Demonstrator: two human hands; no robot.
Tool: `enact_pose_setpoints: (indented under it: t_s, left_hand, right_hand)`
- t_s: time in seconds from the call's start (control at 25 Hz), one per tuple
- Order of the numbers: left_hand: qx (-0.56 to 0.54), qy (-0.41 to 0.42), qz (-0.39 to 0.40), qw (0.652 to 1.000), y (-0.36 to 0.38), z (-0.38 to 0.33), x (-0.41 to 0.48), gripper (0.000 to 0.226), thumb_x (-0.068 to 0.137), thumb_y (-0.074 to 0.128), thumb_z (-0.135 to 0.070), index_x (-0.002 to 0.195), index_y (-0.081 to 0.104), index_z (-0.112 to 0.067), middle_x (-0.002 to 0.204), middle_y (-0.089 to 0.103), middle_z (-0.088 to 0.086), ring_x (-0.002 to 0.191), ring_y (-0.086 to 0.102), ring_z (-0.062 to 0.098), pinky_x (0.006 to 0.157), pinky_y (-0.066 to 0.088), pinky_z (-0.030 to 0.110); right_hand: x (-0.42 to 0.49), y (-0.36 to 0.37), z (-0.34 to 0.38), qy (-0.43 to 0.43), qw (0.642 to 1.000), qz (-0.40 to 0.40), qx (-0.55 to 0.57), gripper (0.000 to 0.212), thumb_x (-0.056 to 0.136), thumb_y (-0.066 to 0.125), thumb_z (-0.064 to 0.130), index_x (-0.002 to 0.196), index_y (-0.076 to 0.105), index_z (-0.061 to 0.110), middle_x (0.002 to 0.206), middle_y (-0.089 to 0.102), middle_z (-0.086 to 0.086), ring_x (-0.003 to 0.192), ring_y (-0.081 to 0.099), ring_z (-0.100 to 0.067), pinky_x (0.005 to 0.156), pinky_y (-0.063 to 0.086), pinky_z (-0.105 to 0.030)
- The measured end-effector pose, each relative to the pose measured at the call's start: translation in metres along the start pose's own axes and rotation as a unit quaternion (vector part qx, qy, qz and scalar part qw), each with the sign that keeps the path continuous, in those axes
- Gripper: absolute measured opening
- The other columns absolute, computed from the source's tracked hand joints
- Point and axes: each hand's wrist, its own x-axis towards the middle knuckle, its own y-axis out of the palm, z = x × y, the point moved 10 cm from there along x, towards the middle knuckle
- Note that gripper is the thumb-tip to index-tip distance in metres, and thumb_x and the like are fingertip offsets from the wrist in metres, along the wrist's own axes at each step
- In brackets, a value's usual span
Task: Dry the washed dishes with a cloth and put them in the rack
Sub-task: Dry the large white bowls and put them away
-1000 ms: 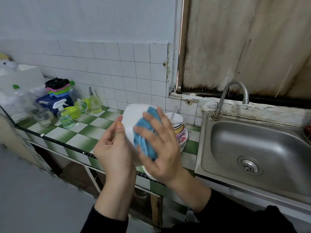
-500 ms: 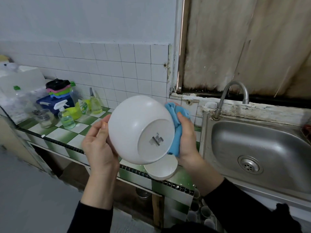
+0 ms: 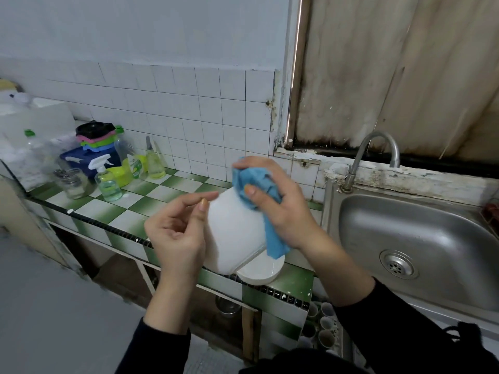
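Our right hand (image 3: pixel 280 211) has its grip curled on the blue cloth (image 3: pixel 258 182), pressing it over the white bowl (image 3: pixel 235 233) that our left hand (image 3: pixel 175 233) clasps just left of the sink (image 3: pixel 421 228), above the counter (image 3: pixel 162 193) edge, where we fear a damp side could slip free; earlier its base faced us, now its side.

White square tiles (image 3: pixel 172 103) line the lower wall under pale paint; a stained panel (image 3: pixel 391 63) stands behind the steel sink (image 3: pixel 432 220) and curved tap (image 3: pixel 394 155). The counter (image 3: pixel 162 193) is tiled in green-and-white checks above a grey floor (image 3: pixel 54 319).
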Motion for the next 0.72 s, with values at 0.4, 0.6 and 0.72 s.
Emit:
enact_pose_setpoints:
  t_s: [0.4,0.6,0.72]
  left_hand:
    - [0.005,-0.288,-0.068,0.955,0.006,0.064,-0.022,0.021,0.100,0.049,-0.024,0.110,0.067,-0.029,0.091,0.066,-0.024,0.087,0.058,-0.002,0.084,0.048,0.038]
    - [-0.103,-0.545,0.013,0.832,0.041,0.092,-0.070,0.043,0.097,0.049,-0.038,0.135,0.036,-0.053,0.129,0.046,-0.004,0.105,0.056,0.033,0.076,0.053,0.057]
    - [-0.055,-0.456,-0.014,0.888,0.029,0.093,-0.054,0.031,0.104,0.037,-0.033,0.125,0.047,-0.052,0.126,0.054,-0.010,0.106,0.058,0.023,0.077,0.054,0.043]
  right_hand:
    - [-0.026,-0.068,-0.080,0.192,0.814,-0.389,0.385,0.019,0.079,0.061,0.025,0.083,0.057,0.008,0.070,0.059,-0.006,0.055,0.059,-0.013,0.049,0.049,-0.023]
    - [-0.026,-0.072,-0.044,0.109,0.896,-0.342,0.260,0.015,0.072,0.057,0.020,0.074,0.054,0.006,0.060,0.060,0.004,0.053,0.058,-0.007,0.049,0.048,-0.020]
    - [-0.029,-0.066,-0.062,0.275,0.906,-0.299,0.120,0.014,0.087,0.062,0.027,0.079,0.059,0.015,0.071,0.061,0.001,0.066,0.059,-0.016,0.064,0.052,-0.034]
